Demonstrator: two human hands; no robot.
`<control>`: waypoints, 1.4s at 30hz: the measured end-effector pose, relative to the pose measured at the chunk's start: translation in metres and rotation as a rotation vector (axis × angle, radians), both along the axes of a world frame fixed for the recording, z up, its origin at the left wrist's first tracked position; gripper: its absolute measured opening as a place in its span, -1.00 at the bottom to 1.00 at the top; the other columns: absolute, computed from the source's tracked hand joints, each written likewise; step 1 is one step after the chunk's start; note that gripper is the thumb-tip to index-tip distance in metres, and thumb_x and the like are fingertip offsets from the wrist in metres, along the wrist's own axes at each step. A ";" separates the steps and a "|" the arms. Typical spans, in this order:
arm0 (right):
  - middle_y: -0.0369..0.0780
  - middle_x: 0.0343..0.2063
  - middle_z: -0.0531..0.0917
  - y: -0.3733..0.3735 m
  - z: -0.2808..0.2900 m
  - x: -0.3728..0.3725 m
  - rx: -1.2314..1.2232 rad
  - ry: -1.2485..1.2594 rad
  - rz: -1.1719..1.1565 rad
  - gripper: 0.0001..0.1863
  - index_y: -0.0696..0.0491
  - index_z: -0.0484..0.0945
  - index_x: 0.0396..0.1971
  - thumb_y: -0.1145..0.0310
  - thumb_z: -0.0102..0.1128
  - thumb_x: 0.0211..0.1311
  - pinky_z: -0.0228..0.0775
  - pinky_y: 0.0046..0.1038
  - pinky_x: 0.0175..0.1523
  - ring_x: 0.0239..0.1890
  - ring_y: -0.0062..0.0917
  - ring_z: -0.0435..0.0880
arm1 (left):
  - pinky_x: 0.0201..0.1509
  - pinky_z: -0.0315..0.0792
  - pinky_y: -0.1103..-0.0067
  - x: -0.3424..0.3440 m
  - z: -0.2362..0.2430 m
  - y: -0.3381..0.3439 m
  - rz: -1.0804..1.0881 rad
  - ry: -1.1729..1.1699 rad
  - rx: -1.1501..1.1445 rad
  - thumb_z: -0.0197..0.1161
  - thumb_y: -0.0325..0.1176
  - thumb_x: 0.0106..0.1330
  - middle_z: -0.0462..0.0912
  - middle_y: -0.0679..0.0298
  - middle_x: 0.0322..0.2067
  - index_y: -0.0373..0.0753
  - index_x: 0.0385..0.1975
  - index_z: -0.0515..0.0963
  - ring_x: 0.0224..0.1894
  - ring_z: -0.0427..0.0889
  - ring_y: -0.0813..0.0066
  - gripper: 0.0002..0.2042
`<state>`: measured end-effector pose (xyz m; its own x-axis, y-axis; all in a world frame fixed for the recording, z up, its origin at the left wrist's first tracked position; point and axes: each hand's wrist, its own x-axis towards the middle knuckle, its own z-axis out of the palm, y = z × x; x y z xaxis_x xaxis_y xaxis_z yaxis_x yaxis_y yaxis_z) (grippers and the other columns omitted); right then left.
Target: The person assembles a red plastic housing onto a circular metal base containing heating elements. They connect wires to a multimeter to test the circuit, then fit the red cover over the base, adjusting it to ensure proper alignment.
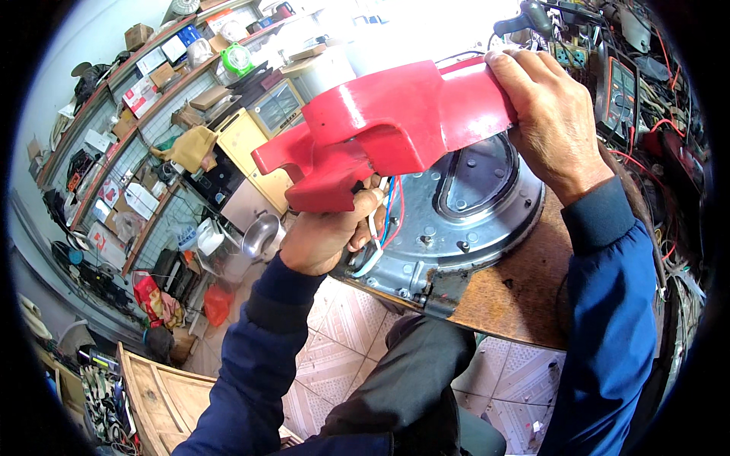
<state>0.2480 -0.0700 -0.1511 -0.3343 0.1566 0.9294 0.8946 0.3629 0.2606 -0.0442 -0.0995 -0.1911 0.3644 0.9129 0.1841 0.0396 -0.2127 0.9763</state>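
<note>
My right hand [553, 121] grips the right end of a glossy red moulded plastic housing [376, 114], holding it tilted above a round grey metal appliance base [487, 220] on a brown wooden worktop [525, 292]. My left hand [331, 232] is closed at the housing's lower left, its fingers partly hidden beneath it. White, blue and red wires [391, 216] hang down beside those fingers to the metal base; whether the fingers also hold them I cannot tell. The base has an inset D-shaped plate and several studs, and a dark, rough patch at its front edge.
Shelves [144, 114] crowded with boxes line the left wall. A steel bowl [262, 235] and a wooden cabinet [152, 387] are at left. At right are a meter-like device [617, 91], tangled cables [669, 152] and a dark hand tool [532, 19]. My legs show over a tiled floor [338, 342].
</note>
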 end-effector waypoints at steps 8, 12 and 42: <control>-0.20 -0.30 0.63 -0.003 -0.001 0.001 -0.027 -0.010 -0.017 -0.72 0.03 0.58 -0.14 0.45 0.28 0.09 0.57 -0.24 -0.16 -0.18 -0.24 0.66 | -0.64 0.12 0.73 0.003 0.001 -0.001 0.029 0.002 -0.034 0.23 -0.34 0.44 0.52 0.32 -0.54 -0.24 -0.20 0.47 -0.69 0.29 0.76 -0.87; -0.19 -0.27 0.64 -0.002 -0.002 0.000 -0.012 -0.011 -0.012 -0.67 0.04 0.59 -0.11 0.47 0.29 0.07 0.57 -0.24 -0.13 -0.15 -0.23 0.66 | -0.64 0.12 0.73 0.001 0.002 -0.001 0.035 0.003 -0.064 0.24 -0.33 0.44 0.52 0.32 -0.54 -0.24 -0.20 0.48 -0.69 0.29 0.76 -0.86; -0.18 -0.25 0.64 -0.002 -0.004 0.001 -0.023 -0.033 -0.032 -0.63 0.02 0.57 -0.06 0.48 0.28 0.07 0.59 -0.25 -0.09 -0.12 -0.23 0.67 | -0.63 0.17 0.74 -0.003 -0.001 -0.002 0.040 0.027 -0.069 0.20 -0.31 0.49 0.57 0.29 -0.50 -0.30 -0.09 0.53 -0.69 0.36 0.74 -0.81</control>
